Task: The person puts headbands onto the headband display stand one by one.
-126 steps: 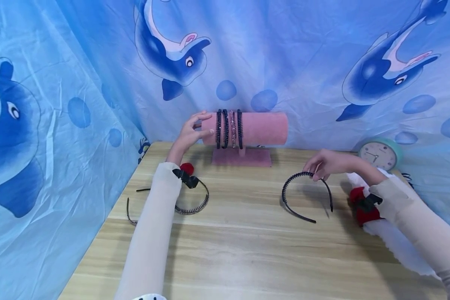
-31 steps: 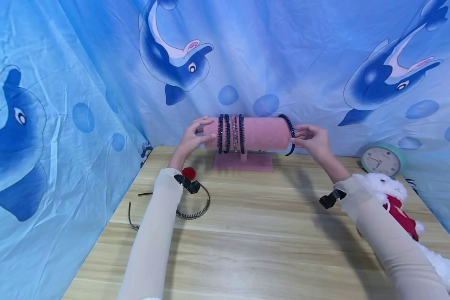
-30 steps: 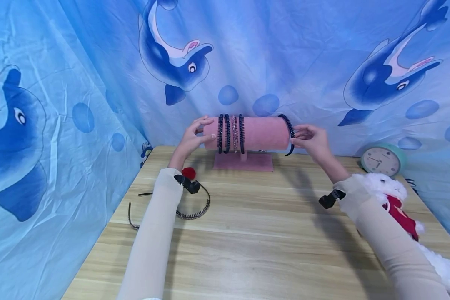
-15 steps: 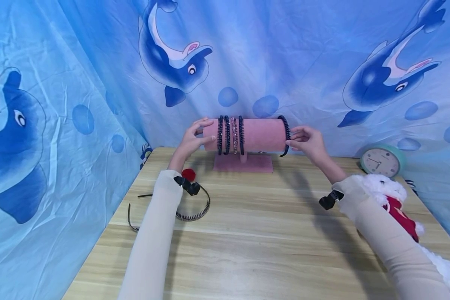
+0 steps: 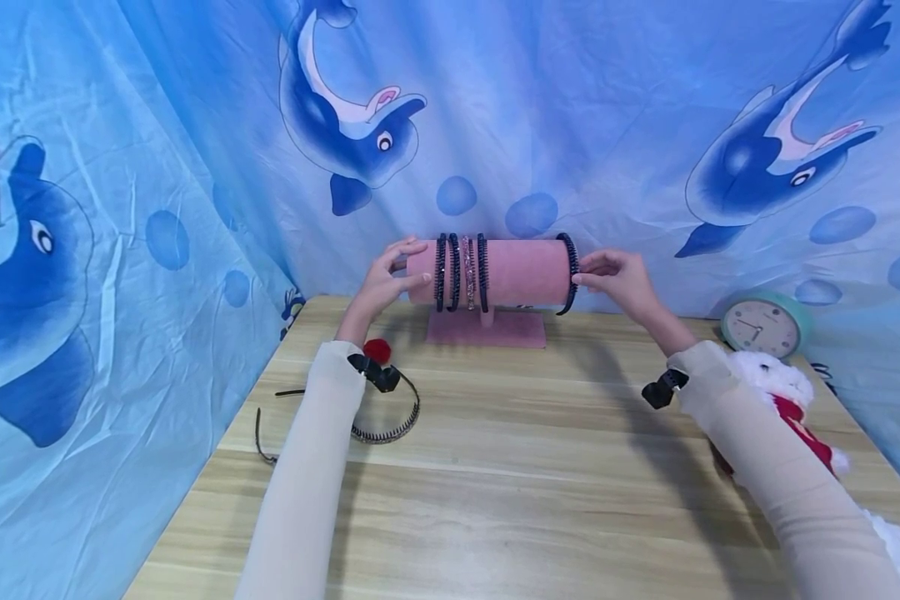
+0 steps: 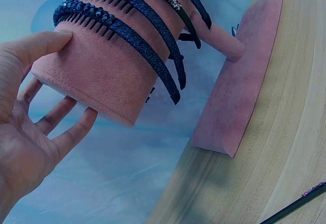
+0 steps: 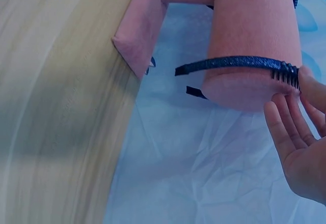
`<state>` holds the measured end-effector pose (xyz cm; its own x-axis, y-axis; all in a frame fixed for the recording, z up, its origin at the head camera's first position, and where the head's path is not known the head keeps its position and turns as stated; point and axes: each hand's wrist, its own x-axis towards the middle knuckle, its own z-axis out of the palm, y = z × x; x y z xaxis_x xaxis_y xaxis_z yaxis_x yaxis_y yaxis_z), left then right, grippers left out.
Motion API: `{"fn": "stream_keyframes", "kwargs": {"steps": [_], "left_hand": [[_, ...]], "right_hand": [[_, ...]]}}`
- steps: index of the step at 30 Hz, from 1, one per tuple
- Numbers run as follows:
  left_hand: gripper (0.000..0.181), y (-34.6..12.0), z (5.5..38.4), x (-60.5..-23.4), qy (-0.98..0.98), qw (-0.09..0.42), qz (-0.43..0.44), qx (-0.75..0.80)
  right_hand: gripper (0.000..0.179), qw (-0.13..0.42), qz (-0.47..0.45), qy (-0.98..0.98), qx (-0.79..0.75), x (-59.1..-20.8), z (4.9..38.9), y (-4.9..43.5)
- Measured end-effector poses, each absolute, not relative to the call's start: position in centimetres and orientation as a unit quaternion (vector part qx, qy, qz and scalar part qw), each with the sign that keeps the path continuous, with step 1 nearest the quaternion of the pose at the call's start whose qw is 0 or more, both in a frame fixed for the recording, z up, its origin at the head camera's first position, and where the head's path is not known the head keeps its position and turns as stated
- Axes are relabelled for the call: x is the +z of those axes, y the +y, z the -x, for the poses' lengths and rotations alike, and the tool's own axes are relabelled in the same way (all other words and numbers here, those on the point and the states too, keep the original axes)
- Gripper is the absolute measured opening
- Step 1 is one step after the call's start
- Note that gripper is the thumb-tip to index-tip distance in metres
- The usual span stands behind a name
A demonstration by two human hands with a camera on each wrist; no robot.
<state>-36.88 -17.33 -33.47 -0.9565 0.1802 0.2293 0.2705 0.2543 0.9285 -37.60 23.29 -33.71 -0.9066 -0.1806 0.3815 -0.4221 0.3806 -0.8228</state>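
A pink velvety display stand stands at the back of the table, its padded roll lying sideways. My left hand grips the roll's left end; in the left wrist view the thumb lies on the padding and the fingers reach round the end. Several dark beaded headbands and one pink sparkly headband sit round the left half. At the roll's right end my right hand pinches a navy toothed headband by its beaded part. This headband encircles the rim, its two tips sticking out.
Sparkly toothed headbands lie on the wooden table at the left, partly under the left sleeve. A red pompom is near the left wrist. At the right are a mint clock and a white plush toy, partly behind the right sleeve.
My right hand has lifted the navy headband from over the table to the stand and slid it leftward onto the roll's right end. My left hand has stayed on the left end.
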Motion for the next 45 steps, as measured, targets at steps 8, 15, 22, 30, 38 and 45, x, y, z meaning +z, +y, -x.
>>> {"fn": "stream_keyframes", "kwargs": {"steps": [8, 15, 22, 30, 38, 45], "left_hand": [[0.060, -17.3, 36.7, -33.4, -0.793, 0.037, 0.142, -0.591], [0.060, -17.3, 36.8, -33.5, -0.796, 0.039, 0.144, -0.586], [0.060, -17.4, 36.8, -33.4, -0.796, 0.040, 0.144, -0.586], [0.060, -17.3, 36.7, -33.3, -0.797, 0.037, 0.144, -0.585], [0.060, -17.3, 36.7, -33.5, -0.796, 0.040, 0.145, -0.587], [0.060, -17.3, 36.8, -33.5, -0.794, 0.040, 0.147, -0.589]], "right_hand": [[0.048, 0.080, -0.204, -0.843, 0.491, -32.3, 38.3, 23.5], [0.060, 0.027, -0.229, -0.862, 0.451, -31.2, 39.1, 24.3], [0.063, -0.003, -0.251, -0.870, 0.425, -29.8, 39.9, 24.4], [0.059, -0.029, -0.252, -0.883, 0.394, -29.0, 40.2, 24.0], [0.056, -0.031, -0.245, -0.885, 0.396, -29.1, 40.4, 23.8], [0.057, -0.033, -0.246, -0.882, 0.401, -29.3, 40.3, 23.7]]}}
